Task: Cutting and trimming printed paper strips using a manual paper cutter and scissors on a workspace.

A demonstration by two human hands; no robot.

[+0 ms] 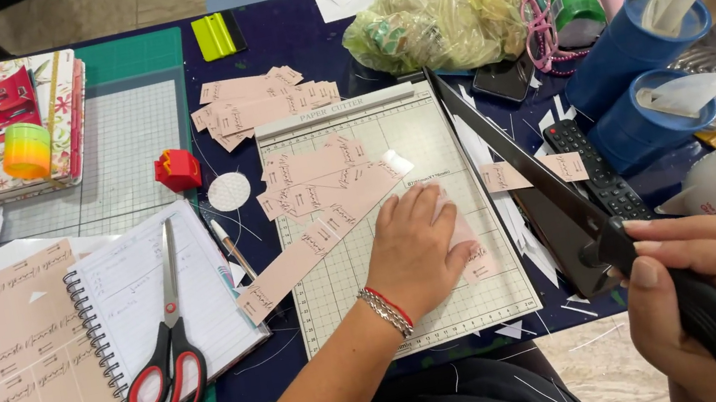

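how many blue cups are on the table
2: one blue cup at the upper right, the other blue cup just below it, beside the remote. Others may be hidden.

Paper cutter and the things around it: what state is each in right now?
Cutter blade arm: raised, handle gripped by right hand.
Pink strip: flat on cutter bed, pinned by left hand.
Scissors: closed, lying on notebook.
Blue cups: upright.

Left hand [415, 250] lies flat, palm down (bracelets at wrist); right hand [706, 283] in a closed grip.
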